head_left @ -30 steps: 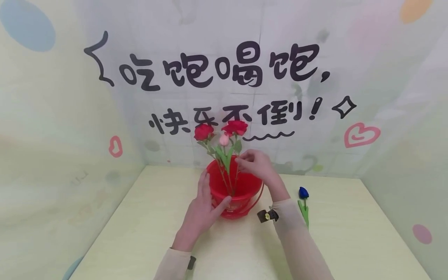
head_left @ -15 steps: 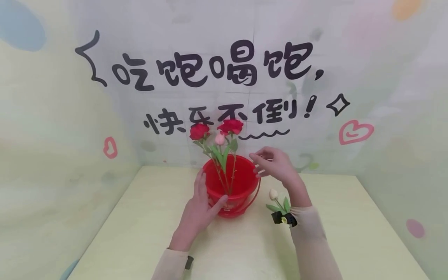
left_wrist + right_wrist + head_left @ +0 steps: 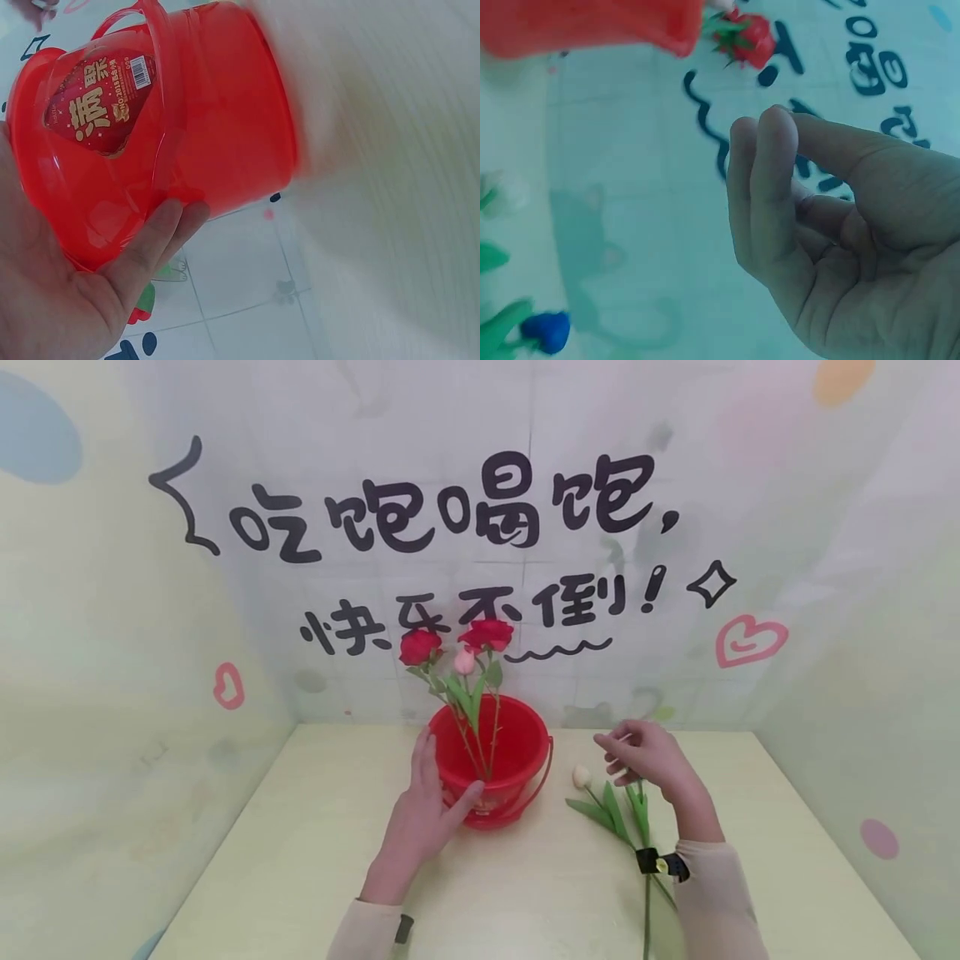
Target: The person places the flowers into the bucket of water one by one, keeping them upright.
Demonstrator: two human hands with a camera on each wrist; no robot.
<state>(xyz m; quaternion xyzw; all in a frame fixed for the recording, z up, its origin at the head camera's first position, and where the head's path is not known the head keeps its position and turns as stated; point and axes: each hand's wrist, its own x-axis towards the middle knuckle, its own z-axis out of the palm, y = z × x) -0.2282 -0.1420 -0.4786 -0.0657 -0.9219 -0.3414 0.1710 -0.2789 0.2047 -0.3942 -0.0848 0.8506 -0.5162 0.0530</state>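
Note:
My left hand (image 3: 420,814) holds the red bucket (image 3: 517,739), thumb at the front rim and fingers along its left side. Fingers also lie against the wall of the bucket (image 3: 232,105) in the left wrist view. Two red roses (image 3: 420,647) and a pink tulip (image 3: 464,661) lean inside it. Nothing is between the fingers of my right hand (image 3: 652,760), which hovers right of the bucket, fingers loosely bent. Beneath it lie a white tulip (image 3: 582,776) and a blue tulip (image 3: 546,332), whose head is hidden by the hand in the head view.
The pale wooden table (image 3: 555,885) bears all of this. Behind it stands a wall (image 3: 480,410) with dark lettering, and side walls flank it. The bucket's thin handle (image 3: 545,768) hangs on its right. Tulip stems (image 3: 647,910) cross toward the front edge.
My right hand has moved from the flower stems in the bucket rightward and down over the loose tulips. The white tulip has come into sight. My left hand stays on the bucket.

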